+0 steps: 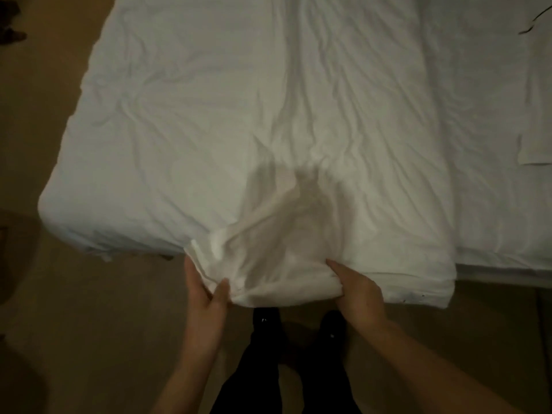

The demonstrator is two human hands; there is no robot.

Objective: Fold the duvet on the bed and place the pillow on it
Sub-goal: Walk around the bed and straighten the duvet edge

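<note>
Fingers (222,286) of the left hand (203,294) pinched a bunched fold of the white duvet (268,144) at the bed's (507,258) near edge, while the right hand (358,289) clamped the same gathered hem just beside it, apparently to lift and fold it toward the far edge. The soft, creased cotton lay spread across the mattress, puckering into ridges toward the grip. No pillow was visible. Tan floor (104,339) lay below.

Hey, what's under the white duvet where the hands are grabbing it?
Both hands, left hand and right hand, grip the duvet edge hanging past the bed's end. Beneath that edge, dark shoes and floor show. Whatever lies under the spread duvet is covered.
</note>
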